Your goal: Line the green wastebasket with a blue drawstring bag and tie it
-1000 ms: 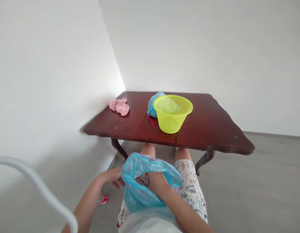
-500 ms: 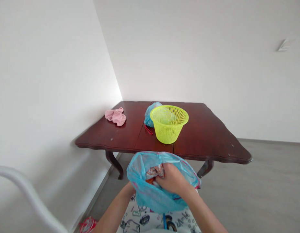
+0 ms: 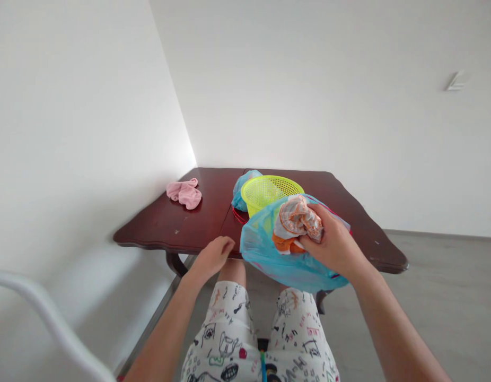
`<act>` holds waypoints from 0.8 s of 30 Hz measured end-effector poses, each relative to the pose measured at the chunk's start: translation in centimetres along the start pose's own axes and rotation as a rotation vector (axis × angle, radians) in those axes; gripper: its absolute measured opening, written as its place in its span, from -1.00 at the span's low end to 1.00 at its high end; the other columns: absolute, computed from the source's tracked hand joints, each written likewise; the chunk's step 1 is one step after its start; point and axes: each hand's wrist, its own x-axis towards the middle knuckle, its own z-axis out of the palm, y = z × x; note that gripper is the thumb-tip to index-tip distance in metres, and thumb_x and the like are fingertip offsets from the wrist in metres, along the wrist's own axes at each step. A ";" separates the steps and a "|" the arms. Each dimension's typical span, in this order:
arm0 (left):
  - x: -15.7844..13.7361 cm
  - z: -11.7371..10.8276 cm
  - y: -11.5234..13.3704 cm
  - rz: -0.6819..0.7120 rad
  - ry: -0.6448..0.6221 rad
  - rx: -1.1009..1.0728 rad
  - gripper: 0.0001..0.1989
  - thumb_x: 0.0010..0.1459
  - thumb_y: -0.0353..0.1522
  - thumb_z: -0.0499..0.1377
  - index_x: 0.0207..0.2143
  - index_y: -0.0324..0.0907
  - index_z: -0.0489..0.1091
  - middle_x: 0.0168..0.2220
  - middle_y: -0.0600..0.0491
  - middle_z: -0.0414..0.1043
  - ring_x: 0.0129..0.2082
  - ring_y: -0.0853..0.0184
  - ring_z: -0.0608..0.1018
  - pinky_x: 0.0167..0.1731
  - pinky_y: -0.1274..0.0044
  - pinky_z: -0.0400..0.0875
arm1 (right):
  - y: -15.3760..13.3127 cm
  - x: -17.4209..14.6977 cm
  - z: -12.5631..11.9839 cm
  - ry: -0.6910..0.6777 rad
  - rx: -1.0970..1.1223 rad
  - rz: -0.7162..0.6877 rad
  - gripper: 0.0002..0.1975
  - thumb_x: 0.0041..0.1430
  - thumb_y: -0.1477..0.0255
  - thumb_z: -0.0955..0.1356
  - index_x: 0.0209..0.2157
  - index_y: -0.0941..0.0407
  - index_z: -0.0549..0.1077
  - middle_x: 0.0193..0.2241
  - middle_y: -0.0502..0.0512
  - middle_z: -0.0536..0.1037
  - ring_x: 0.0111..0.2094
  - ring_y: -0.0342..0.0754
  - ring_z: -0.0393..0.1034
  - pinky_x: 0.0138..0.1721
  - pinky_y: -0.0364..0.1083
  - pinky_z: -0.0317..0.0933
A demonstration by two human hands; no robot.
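- Right hand (image 3: 333, 241) closed on crumpled bundle (image 3: 293, 220): white, orange pattern, solid orange patch at bottom.
- Bundle's at blue bag (image 3: 261, 245), above my lap; bag thin, translucent, pinkish-red edging.
- My left hand (image 3: 214, 257): fingers curled, nothing seen in it; can't tell how far open.
- Table (image 3: 209, 225): wavy near edge; surface stretches right of yellow basket (image 3: 253, 206) and between basket and pink cloth (image 3: 184, 194).

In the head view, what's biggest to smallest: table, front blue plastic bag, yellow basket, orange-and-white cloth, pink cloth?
1. Table
2. Front blue plastic bag
3. Yellow basket, orange-and-white cloth: unsure; the basket's partly hidden, the cloth nearer
4. Pink cloth
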 end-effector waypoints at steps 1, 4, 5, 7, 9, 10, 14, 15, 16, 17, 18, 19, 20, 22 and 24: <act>-0.1 -0.9 0.8 0.039 0.099 -0.079 -0.62 0.62 -0.13 0.20 0.21 -0.14 0.65 0.22 -0.25 0.69 0.25 -0.06 0.71 0.33 0.12 0.59 | 0.1 0.1 0.2 0.017 -0.005 -0.011 -0.39 0.19 0.42 0.51 0.28 -0.02 0.52 0.09 0.17 0.76 0.06 0.25 0.71 0.06 0.14 0.51; -0.8 -2.9 5.5 0.282 0.270 -0.558 -0.31 0.44 -0.13 0.47 0.51 -0.13 0.49 0.52 -0.27 0.46 0.49 -0.10 0.55 0.52 0.16 0.44 | -0.1 0.3 1.7 -0.001 0.029 -0.082 -0.39 0.18 0.44 0.51 0.28 -0.02 0.51 0.10 0.16 0.75 0.09 0.23 0.70 0.13 0.14 0.53; -1.0 -3.2 7.5 0.352 0.184 -0.721 -0.16 0.25 -0.22 0.63 0.51 -0.15 0.51 0.55 -0.29 0.42 0.56 -0.17 0.48 0.56 0.18 0.40 | -0.3 0.4 2.3 -0.024 0.048 -0.116 -0.39 0.19 0.44 0.51 0.28 -0.02 0.50 0.13 0.17 0.74 0.11 0.23 0.70 0.16 0.14 0.53; -0.9 -3.3 11.0 0.376 0.020 -0.956 0.07 -0.12 -0.43 0.78 0.47 -0.21 0.57 0.56 -0.33 0.42 0.65 -0.28 0.35 0.63 0.19 0.29 | -0.8 0.6 3.5 -0.099 0.078 -0.183 -0.38 0.20 0.46 0.50 0.30 0.00 0.49 0.20 0.19 0.72 0.18 0.22 0.68 0.24 0.16 0.52; -0.3 -2.7 13.1 0.366 -0.112 -1.048 0.14 -0.27 -0.54 0.79 0.44 -0.19 0.60 0.54 -0.31 0.45 0.65 -0.33 0.34 0.63 0.15 0.30 | -1.3 0.6 4.5 -0.181 0.088 -0.243 -0.32 0.20 0.47 0.51 0.35 0.00 0.46 0.27 0.21 0.69 0.25 0.24 0.64 0.32 0.20 0.50; 0.1 -2.2 13.5 0.366 -0.157 -1.043 0.13 -0.26 -0.55 0.78 0.43 -0.16 0.61 0.52 -0.29 0.48 0.61 -0.31 0.40 0.61 0.14 0.33 | -1.5 0.5 4.8 -0.203 0.083 -0.264 -0.28 0.21 0.46 0.52 0.39 0.00 0.44 0.30 0.23 0.68 0.28 0.25 0.63 0.34 0.23 0.49; 2.1 -0.3 11.8 0.389 -0.162 -0.880 -0.26 0.01 -0.50 0.69 0.27 -0.13 0.72 0.25 -0.17 0.72 0.22 -0.07 0.72 0.32 0.27 0.58 | -1.7 -0.6 5.6 -0.195 -0.005 -0.264 -0.18 0.36 0.39 0.57 0.55 -0.05 0.31 0.45 0.29 0.56 0.42 0.30 0.54 0.44 0.34 0.45; 2.4 0.1 11.0 0.379 -0.131 -0.863 -0.37 0.05 -0.48 0.68 0.20 -0.14 0.74 0.16 -0.13 0.76 0.11 0.00 0.75 0.21 0.32 0.62 | -1.5 -1.1 5.7 -0.171 -0.031 -0.240 -0.15 0.37 0.34 0.60 0.57 -0.07 0.29 0.48 0.30 0.52 0.45 0.32 0.51 0.45 0.36 0.46; 2.7 0.4 10.2 0.357 -0.097 -0.868 -0.45 0.08 -0.46 0.67 0.14 -0.15 0.74 0.08 -0.09 0.78 0.01 0.06 0.76 0.12 0.37 0.64 | -1.3 -1.6 5.8 -0.138 -0.052 -0.212 -0.08 0.35 0.27 0.63 0.60 -0.08 0.26 0.51 0.32 0.47 0.48 0.36 0.48 0.45 0.38 0.46; 2.8 0.7 9.5 0.324 -0.061 -0.891 -0.49 0.09 -0.44 0.67 0.10 -0.16 0.74 0.02 -0.07 0.79 -0.05 0.10 0.77 0.06 0.40 0.65 | -0.8 -2.3 5.9 -0.097 -0.072 -0.180 0.01 0.31 0.18 0.67 0.63 -0.10 0.22 0.54 0.34 0.43 0.51 0.42 0.44 0.44 0.42 0.47; 3.0 1.0 8.7 0.283 -0.025 -0.927 -0.51 0.09 -0.41 0.69 0.07 -0.18 0.74 -0.02 -0.06 0.80 -0.09 0.12 0.77 0.02 0.42 0.66 | -0.2 -3.0 6.0 -0.050 -0.091 -0.147 0.11 0.26 0.10 0.70 0.66 -0.10 0.18 0.56 0.38 0.38 0.53 0.48 0.41 0.44 0.47 0.46; 3.1 1.2 8.0 0.236 0.016 -0.975 -0.53 0.08 -0.38 0.70 0.04 -0.20 0.74 -0.05 -0.07 0.80 -0.11 0.14 0.78 0.00 0.43 0.66 | 0.5 -3.7 6.2 -0.009 -0.111 -0.120 0.20 0.22 0.03 0.71 0.69 -0.11 0.14 0.58 0.40 0.35 0.54 0.54 0.38 0.45 0.52 0.43; 3.2 1.4 7.3 0.186 0.064 -1.040 -0.53 0.08 -0.34 0.72 0.02 -0.20 0.74 -0.05 -0.07 0.81 -0.11 0.15 0.79 0.00 0.44 0.68 | 1.3 -4.5 6.3 0.028 -0.132 -0.097 0.26 0.19 -0.01 0.72 0.70 -0.12 0.11 0.60 0.41 0.33 0.56 0.58 0.34 0.47 0.58 0.38; 3.4 1.7 6.0 0.084 0.151 -1.218 -0.50 0.08 -0.24 0.74 0.01 -0.19 0.73 -0.04 -0.08 0.82 -0.10 0.15 0.81 0.01 0.44 0.71 | 3.3 -5.9 6.6 0.108 -0.168 -0.053 0.30 0.19 -0.04 0.72 0.73 -0.12 0.07 0.63 0.43 0.28 0.59 0.63 0.27 0.51 0.65 0.29; 3.8 1.9 4.9 0.003 0.159 -1.429 -0.45 0.11 -0.15 0.73 0.06 -0.14 0.72 0.00 -0.06 0.83 -0.06 0.12 0.83 0.08 0.39 0.73 | 5.2 -7.4 7.2 0.263 -0.166 -0.012 0.27 0.25 -0.02 0.70 0.74 -0.09 0.05 0.63 0.45 0.24 0.62 0.61 0.21 0.53 0.64 0.26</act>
